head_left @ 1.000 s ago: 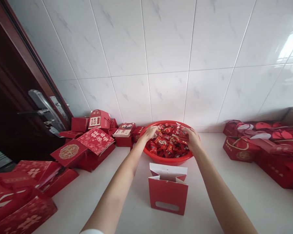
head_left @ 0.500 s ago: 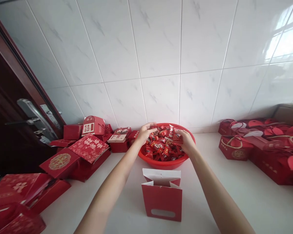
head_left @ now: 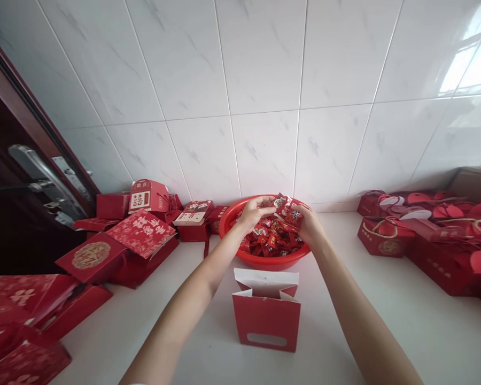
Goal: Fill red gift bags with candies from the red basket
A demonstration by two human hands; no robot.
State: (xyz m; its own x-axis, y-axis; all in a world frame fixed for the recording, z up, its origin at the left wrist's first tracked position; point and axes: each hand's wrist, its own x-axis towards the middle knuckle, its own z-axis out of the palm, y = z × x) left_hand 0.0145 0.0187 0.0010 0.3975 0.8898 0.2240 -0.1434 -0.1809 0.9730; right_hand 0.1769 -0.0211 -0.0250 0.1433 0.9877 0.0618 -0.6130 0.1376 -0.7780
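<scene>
Clock read off the round red plastic basin [head_left: 264, 262]. It sits on the smooth white tabletop [head_left: 332, 305], close to the grey-veined white wall tiles [head_left: 260, 149] at 12. In it: a heap of small candies in shiny red printed wrappers [head_left: 269, 243].

My right hand [head_left: 310, 227] is at 3 o'clock over the rim, fingers closed on a little cluster of wrapped candies [head_left: 292, 215], lifted above the heap at about 2. My left hand [head_left: 256, 212] is at 11, thumb and fingers reaching in toward that cluster. Fingertips look to be at the edge of a dark-and-white wrapper [head_left: 279, 202], but too small to tell whether they pinch it or just touch. Hands near each other, not touching, cluster between them.

At 6, just in front of the basin and between my forearms: upright red paper gift bag with white inside [head_left: 266, 323], top open, clear-looking oval window low on the front.

At 8 to 9, jumbled red cardboard gift boxes [head_left: 142, 232], some gold-printed. At 3 to 4, well apart from the basin, a group of dark red boxes [head_left: 436, 267]; the nearest has a pale rope handle [head_left: 380, 233]. Dark wood door with metal handle [head_left: 44, 182] around 10.
</scene>
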